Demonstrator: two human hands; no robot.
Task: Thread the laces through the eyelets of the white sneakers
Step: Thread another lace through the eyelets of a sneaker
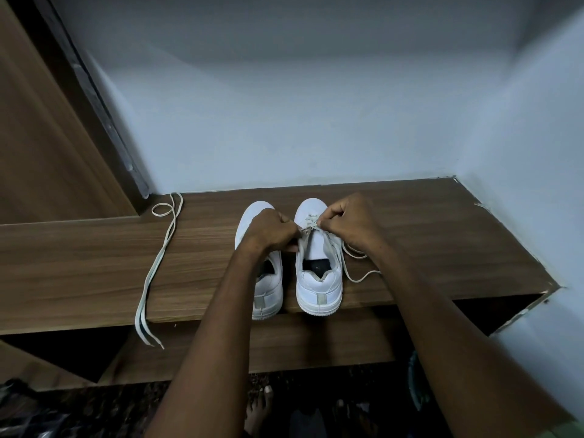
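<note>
Two white sneakers stand side by side on a wooden shelf [94, 248], heels toward me. The right sneaker [319, 279] has a lace [358, 275] crossed through its front eyelets, with loose ends trailing off its right side. My left hand [268, 232] pinches the lace at the left row of eyelets, partly covering the left sneaker [268, 292]. My right hand [350, 222] pinches the lace at the right row. A second loose lace [155, 267] lies on the shelf at the left, its ends hanging over the front edge.
A pale wall closes the shelf at the back and right. A wooden panel [41, 137] rises at the left. Below the shelf runs a lower wooden ledge [284, 349], and bare feet show on the dark floor [126, 412].
</note>
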